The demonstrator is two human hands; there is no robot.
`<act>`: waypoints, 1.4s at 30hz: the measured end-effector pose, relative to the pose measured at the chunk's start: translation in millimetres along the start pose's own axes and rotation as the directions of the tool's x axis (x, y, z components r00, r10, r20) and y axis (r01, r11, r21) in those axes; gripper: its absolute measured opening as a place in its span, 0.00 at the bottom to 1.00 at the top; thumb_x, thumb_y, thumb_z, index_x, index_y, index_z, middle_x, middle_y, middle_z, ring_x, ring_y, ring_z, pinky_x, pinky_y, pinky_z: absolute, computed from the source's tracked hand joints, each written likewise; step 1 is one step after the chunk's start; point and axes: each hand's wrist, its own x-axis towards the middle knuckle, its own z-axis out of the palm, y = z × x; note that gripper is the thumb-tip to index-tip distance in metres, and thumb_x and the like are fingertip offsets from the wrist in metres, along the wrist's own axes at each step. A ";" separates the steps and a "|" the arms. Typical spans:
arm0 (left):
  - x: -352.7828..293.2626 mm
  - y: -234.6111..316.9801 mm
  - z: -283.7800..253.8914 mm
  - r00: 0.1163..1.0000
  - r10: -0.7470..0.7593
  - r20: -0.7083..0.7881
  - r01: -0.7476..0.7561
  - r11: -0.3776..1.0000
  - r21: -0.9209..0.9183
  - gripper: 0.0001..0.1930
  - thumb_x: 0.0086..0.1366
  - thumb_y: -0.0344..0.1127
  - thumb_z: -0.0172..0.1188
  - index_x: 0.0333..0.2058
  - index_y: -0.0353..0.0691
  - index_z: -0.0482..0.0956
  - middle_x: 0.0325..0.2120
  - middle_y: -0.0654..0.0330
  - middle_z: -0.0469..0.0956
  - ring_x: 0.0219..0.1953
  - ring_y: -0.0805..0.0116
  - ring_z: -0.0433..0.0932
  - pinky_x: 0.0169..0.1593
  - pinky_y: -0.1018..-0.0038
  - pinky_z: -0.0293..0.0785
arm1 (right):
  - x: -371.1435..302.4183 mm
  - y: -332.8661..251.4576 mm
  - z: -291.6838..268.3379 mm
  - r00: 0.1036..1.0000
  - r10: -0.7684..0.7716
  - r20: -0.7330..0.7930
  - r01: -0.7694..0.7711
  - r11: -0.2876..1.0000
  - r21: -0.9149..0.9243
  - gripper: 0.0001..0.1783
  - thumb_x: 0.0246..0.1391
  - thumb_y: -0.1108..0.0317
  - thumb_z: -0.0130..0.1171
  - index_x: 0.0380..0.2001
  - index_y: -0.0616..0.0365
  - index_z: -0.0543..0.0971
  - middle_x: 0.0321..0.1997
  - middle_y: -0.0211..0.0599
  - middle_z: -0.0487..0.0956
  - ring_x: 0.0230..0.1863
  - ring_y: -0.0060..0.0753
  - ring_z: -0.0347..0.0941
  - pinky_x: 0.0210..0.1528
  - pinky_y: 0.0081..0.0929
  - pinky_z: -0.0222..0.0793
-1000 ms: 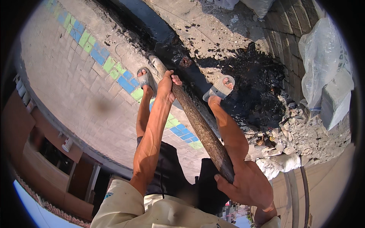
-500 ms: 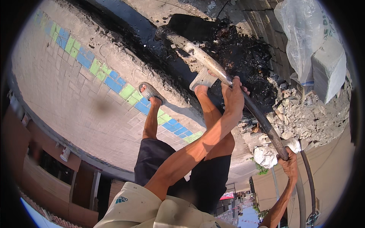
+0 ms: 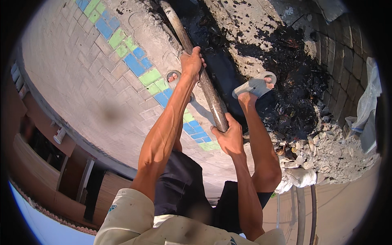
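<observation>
Both my hands grip the long, worn wooden handle of a hoe (image 3: pixel 212 98), which slants up and to the left over the ditch edge. My left hand (image 3: pixel 192 63) is wrapped around it partway up. Closer to my body, my right hand (image 3: pixel 229 135) is closed on the handle's lower end. The hoe's head lies beyond the top of the view; half a second ago a wide black blade showed at the far end. Below the handle runs a narrow ditch (image 3: pixel 218 67) of black water and sludge.
My sandalled feet straddle the ditch, the right sandal (image 3: pixel 253 86) beside a heap of wet black sludge (image 3: pixel 290 81). Broken rubble (image 3: pixel 326 151) and a plastic sack (image 3: pixel 369 98) lie to the right, near a block wall (image 3: pixel 339 53). Paving with blue and green bricks (image 3: pixel 134 65) stretches left.
The hoe has swung left from the sludge heap to the ditch's left edge, its head leaving view. My right hand has come in from the far right, and my view has shifted.
</observation>
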 end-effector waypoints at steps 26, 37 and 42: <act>58.9 -282.9 -43.5 0.996 -0.002 -0.090 0.057 0.786 0.616 0.25 0.72 0.44 0.62 0.46 0.21 0.67 0.23 0.45 0.80 0.22 0.54 0.84 0.25 0.61 0.79 | 89.1 221.5 87.8 0.960 0.272 -0.066 -0.278 0.955 -0.105 0.22 0.46 0.70 0.68 0.46 0.65 0.77 0.30 0.43 0.78 0.31 0.34 0.71 0.37 0.34 0.71; 183.7 -145.2 22.9 0.927 0.312 -0.210 -0.073 0.697 0.713 0.23 0.68 0.39 0.66 0.46 0.25 0.66 0.39 0.32 0.82 0.43 0.34 0.84 0.47 0.52 0.82 | 262.9 175.6 77.6 0.979 0.170 0.114 -0.184 0.974 0.130 0.18 0.50 0.73 0.68 0.44 0.64 0.77 0.26 0.38 0.78 0.23 0.28 0.72 0.26 0.31 0.68; 172.6 -160.4 37.4 0.955 0.183 -0.233 0.075 0.611 0.788 0.24 0.67 0.38 0.66 0.49 0.26 0.65 0.39 0.34 0.82 0.45 0.35 0.84 0.49 0.53 0.83 | 256.4 197.3 94.0 0.960 0.252 0.120 -0.275 0.930 0.244 0.16 0.53 0.76 0.65 0.46 0.57 0.77 0.18 0.26 0.73 0.14 0.18 0.65 0.14 0.24 0.59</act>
